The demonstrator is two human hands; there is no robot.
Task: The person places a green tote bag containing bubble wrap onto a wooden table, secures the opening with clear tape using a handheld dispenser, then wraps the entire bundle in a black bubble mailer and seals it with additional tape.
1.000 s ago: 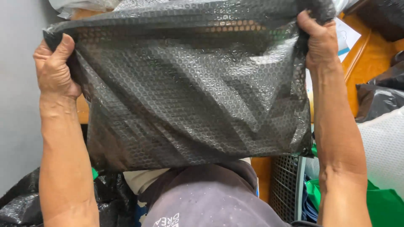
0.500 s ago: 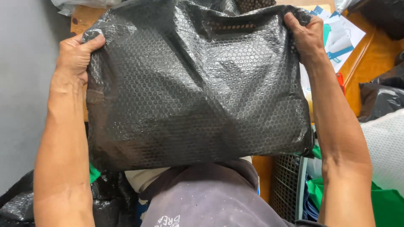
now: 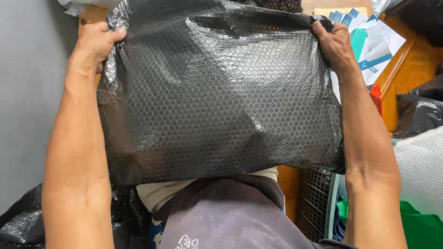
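Note:
A large black bubble-wrap bag fills the middle of the head view, bulging as if something is inside. My left hand grips its top left corner. My right hand grips its top right corner. Both forearms reach up along the bag's sides. The bag's mouth faces away from me at the top, and its bottom edge hangs over my lap and dark apron.
A wooden table edge lies to the right, with white and blue paper envelopes on it. A dark mesh basket, a green bag and a white bubble-wrap bundle sit at lower right. More black bubble wrap lies lower left.
My hands have drawn closer together and lower, so the bag's top edge is narrower and bunched, and the bag has come nearer to me.

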